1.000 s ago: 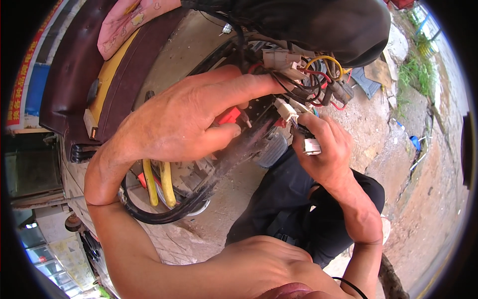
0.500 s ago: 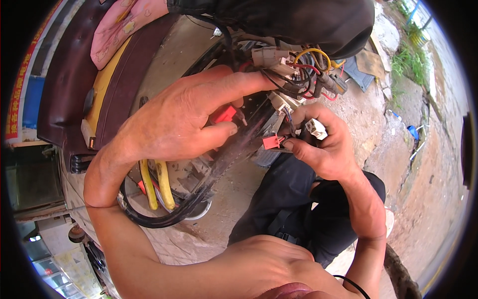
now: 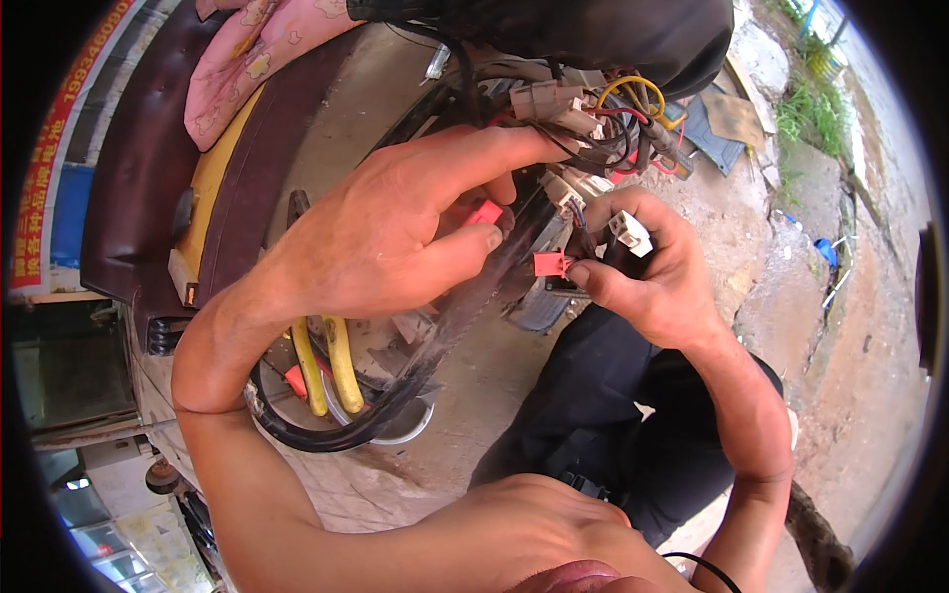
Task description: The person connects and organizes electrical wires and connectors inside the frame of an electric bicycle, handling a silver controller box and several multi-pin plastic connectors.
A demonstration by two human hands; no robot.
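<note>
My left hand (image 3: 381, 212) reaches in from the left, its fingers curled around a small red connector (image 3: 483, 213); the index finger stretches up to the wire bundle (image 3: 613, 128). My right hand (image 3: 652, 272) pinches the leads of another red connector (image 3: 550, 264) between thumb and fingers. A white plug (image 3: 631, 234) rests against the same fingers. Just above hangs a white multi-pin connector (image 3: 562, 192) with dark wires running down to the right hand. The two red connectors are close but apart. Part of the left one is hidden by my fingers.
Above the wiring is a black padded cover (image 3: 563, 35). A black tube frame (image 3: 445, 346) curves below my left hand, beside yellow-handled pliers (image 3: 341, 366) and a bowl (image 3: 410, 423). At left stands a maroon seat (image 3: 129, 178) with a pink cloth (image 3: 242, 64).
My left hand has moved right and slightly up with its red connector, nearer the right hand. The right hand's red connector has turned slightly and shifted a little rightward.
</note>
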